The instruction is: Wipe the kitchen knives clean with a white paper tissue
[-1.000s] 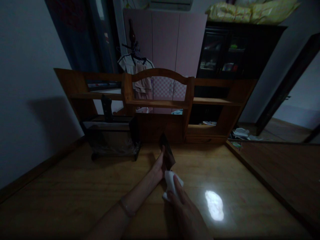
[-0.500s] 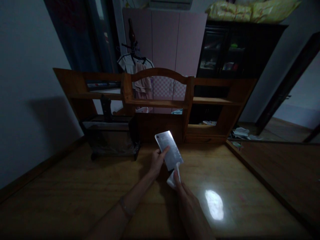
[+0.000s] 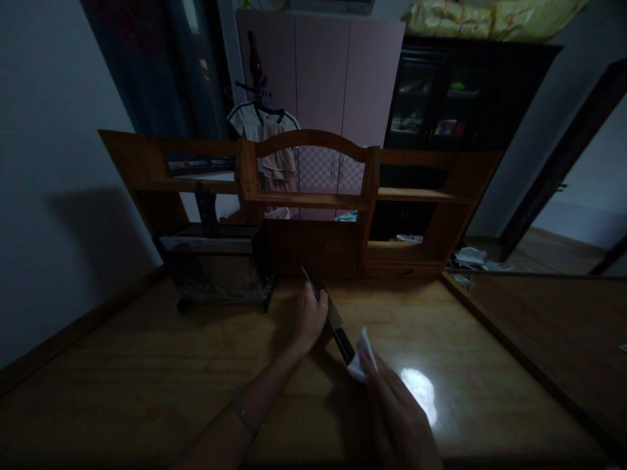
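Note:
My left hand (image 3: 312, 317) is closed around the blade of a cleaver (image 3: 335, 316) above the wooden table. The blade is tilted nearly edge-on, so its broad face hardly shows. Its black handle points down and right, toward my right hand (image 3: 396, 401). In that hand's closed fingers is a white cloth or tissue (image 3: 359, 369), which lies at the end of the handle. Whether the cloth wraps the handle or only touches it, I cannot tell.
At the left of the table (image 3: 196, 391) stands a dark rack (image 3: 215, 267) with a black handle (image 3: 206, 209) sticking up. A wooden shelf unit (image 3: 308, 202) runs along the back edge. Light glares on the tabletop at right.
The cleaver has turned from showing its bright broad face to nearly edge-on. My right hand and the cloth have moved down and right, from the blade's base to the handle's end.

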Demonstrator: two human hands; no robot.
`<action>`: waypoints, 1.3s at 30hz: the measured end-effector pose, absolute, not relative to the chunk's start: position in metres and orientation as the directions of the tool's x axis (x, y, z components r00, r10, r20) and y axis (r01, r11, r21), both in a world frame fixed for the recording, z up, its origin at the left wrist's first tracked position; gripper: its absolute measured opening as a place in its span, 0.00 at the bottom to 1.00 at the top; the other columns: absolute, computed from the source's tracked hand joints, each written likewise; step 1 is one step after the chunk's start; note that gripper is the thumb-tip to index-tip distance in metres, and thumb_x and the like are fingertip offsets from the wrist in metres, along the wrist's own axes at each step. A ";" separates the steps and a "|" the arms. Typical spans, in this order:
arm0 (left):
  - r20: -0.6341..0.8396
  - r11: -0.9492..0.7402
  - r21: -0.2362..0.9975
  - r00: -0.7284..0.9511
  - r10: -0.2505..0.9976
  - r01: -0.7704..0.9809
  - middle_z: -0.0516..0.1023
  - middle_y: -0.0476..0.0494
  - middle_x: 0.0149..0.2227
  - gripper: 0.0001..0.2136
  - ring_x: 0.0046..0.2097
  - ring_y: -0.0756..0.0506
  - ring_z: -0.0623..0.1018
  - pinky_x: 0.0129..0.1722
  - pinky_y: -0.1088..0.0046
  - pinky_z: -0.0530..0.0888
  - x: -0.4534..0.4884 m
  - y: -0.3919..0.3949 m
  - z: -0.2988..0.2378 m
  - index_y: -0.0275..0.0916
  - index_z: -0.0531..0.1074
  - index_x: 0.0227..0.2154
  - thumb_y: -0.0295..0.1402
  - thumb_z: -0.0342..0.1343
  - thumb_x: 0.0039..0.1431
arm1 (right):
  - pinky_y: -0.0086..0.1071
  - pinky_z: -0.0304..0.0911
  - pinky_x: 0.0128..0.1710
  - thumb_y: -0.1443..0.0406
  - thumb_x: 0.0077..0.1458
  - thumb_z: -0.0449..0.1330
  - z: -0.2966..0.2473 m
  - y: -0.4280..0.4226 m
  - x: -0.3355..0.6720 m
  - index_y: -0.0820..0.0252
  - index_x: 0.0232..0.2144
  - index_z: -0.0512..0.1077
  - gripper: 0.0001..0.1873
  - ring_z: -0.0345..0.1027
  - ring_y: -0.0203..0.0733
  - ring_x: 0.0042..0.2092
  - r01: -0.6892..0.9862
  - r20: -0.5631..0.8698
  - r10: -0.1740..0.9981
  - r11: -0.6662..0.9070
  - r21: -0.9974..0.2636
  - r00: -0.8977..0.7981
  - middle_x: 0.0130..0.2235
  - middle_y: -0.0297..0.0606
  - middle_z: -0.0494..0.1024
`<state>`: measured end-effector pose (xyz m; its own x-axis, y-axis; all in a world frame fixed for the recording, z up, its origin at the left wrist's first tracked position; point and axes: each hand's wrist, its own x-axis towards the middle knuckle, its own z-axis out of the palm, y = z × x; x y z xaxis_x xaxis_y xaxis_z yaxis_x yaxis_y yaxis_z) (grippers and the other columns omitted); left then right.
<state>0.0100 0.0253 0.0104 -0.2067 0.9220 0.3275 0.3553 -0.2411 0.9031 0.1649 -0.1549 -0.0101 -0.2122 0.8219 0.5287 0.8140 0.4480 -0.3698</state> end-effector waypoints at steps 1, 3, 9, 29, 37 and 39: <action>0.317 -0.210 0.884 -0.207 0.926 0.418 0.76 0.40 0.38 0.08 0.40 0.43 0.75 0.39 0.73 0.66 0.009 0.027 0.010 0.38 0.70 0.39 0.32 0.53 0.57 | 0.50 0.57 0.58 0.78 0.53 0.44 -0.008 -0.149 0.159 0.56 0.65 0.45 0.38 0.50 0.51 0.63 0.825 0.540 0.797 0.480 -0.297 -0.269 0.63 0.42 0.57; 0.292 -0.162 0.857 -0.201 0.935 0.490 0.76 0.36 0.41 0.10 0.44 0.41 0.75 0.43 0.71 0.66 0.007 0.029 0.010 0.36 0.69 0.41 0.30 0.51 0.57 | 0.53 0.53 0.60 0.83 0.48 0.41 -0.007 -0.135 0.145 0.53 0.65 0.43 0.43 0.45 0.48 0.65 0.826 0.523 0.772 0.525 -0.205 -0.361 0.65 0.38 0.52; 0.278 -0.127 0.783 -0.159 0.947 0.609 0.76 0.30 0.43 0.14 0.45 0.39 0.76 0.43 0.68 0.67 0.005 0.030 0.012 0.31 0.68 0.44 0.31 0.47 0.58 | 0.45 0.54 0.62 0.85 0.45 0.39 -0.013 -0.111 0.127 0.52 0.64 0.41 0.46 0.35 0.43 0.67 0.796 0.525 0.763 0.557 -0.236 -0.378 0.67 0.31 0.43; 0.283 -0.091 0.739 -0.185 0.941 0.668 0.77 0.33 0.41 0.13 0.45 0.40 0.76 0.43 0.70 0.68 0.005 0.027 0.011 0.34 0.67 0.44 0.34 0.46 0.59 | 0.42 0.57 0.59 0.74 0.57 0.48 -0.024 -0.168 0.186 0.63 0.64 0.46 0.33 0.38 0.51 0.65 0.718 0.357 0.694 0.691 -0.085 -0.625 0.65 0.45 0.49; 0.300 -0.111 0.747 -0.183 0.936 0.656 0.76 0.31 0.43 0.15 0.46 0.40 0.76 0.42 0.70 0.68 0.008 0.029 0.009 0.33 0.66 0.46 0.34 0.45 0.60 | 0.48 0.56 0.59 0.78 0.55 0.45 -0.021 -0.150 0.167 0.64 0.63 0.48 0.34 0.35 0.52 0.66 0.739 0.436 0.693 0.668 -0.090 -0.574 0.66 0.44 0.47; 0.307 -0.125 0.755 -0.177 0.935 0.644 0.76 0.31 0.44 0.16 0.48 0.40 0.75 0.44 0.70 0.68 0.009 0.028 0.009 0.32 0.66 0.48 0.34 0.44 0.61 | 0.48 0.53 0.61 0.80 0.53 0.42 -0.013 -0.143 0.155 0.64 0.64 0.46 0.36 0.32 0.50 0.66 0.759 0.442 0.737 0.629 -0.171 -0.511 0.66 0.42 0.44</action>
